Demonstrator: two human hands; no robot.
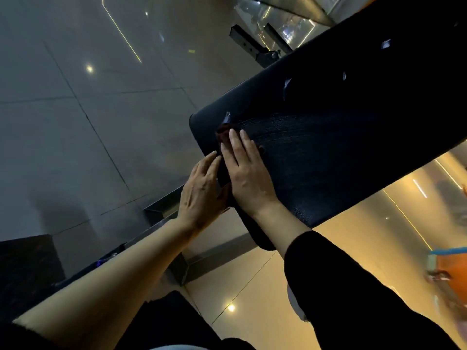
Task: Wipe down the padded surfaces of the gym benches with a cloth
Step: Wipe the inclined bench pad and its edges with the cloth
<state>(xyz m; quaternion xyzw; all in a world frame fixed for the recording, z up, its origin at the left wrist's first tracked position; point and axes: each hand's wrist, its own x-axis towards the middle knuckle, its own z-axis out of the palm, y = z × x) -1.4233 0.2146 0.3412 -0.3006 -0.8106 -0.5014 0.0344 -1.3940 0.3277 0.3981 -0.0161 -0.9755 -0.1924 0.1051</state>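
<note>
Black padded bench (pixel 341 117) crosses the head view diagonally, its rounded near end toward the person; faint streaks fan across the pad beside the hands. A dark reddish cloth (pixel 223 133) lies on the pad near that end, mostly covered. The right hand (pixel 246 173) rests flat on the cloth, fingers straight and pressing, grasping nothing. The left hand (pixel 202 190) lies just beside it at the pad's edge, fingers extended against the side, touching the right hand; whether it pinches the cloth cannot be told. Grey tiled floor (pixel 75 109) lies below.
</note>
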